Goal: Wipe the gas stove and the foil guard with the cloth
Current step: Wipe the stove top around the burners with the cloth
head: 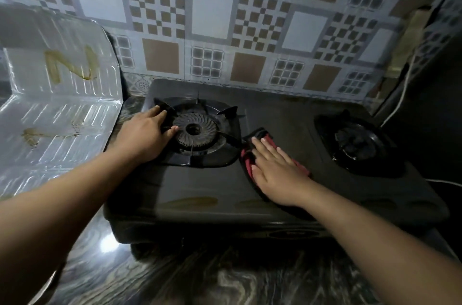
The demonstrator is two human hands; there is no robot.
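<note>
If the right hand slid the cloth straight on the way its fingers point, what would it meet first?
The right hand, flat on the red cloth, points up-left toward the left burner. It would probably meet that burner's raised drip-pan edge and nearest pot-support prong first; depth is hard to judge.

Your right hand (277, 169) presses flat on the red cloth (246, 157) on the gas stove (200, 187) between its two burners. Your left hand (145, 133) rests on the left burner (195, 128). The foil guard (57, 94) (yellowish smears on it) stands just left.
</note>
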